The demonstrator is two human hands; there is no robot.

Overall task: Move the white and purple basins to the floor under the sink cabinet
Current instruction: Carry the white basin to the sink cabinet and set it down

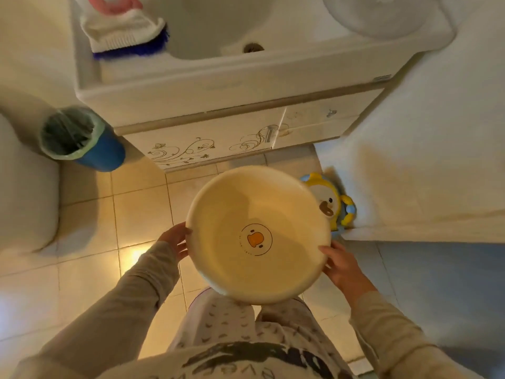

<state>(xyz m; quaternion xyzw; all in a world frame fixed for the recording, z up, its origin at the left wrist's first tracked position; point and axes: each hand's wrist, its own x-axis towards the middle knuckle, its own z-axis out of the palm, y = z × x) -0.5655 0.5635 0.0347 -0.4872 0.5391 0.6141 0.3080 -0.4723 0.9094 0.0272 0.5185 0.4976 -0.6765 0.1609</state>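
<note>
I hold a round white basin (246,203) with an orange duck print on its bottom, level, above the tiled floor in front of the sink cabinet (207,146). My left hand (176,239) grips its left rim and my right hand (341,266) grips its right rim. A second, pale translucent basin (379,15) rests upside down on the right end of the sink top; its colour looks washed out. The gap under the cabinet is not visible from this angle.
A blue bin (82,138) with a green liner stands left of the cabinet. A duck-shaped stool or toy (332,203) sits on the floor at the right, against a white appliance (426,160). A brush and cloth (125,34) lie on the sink's left edge.
</note>
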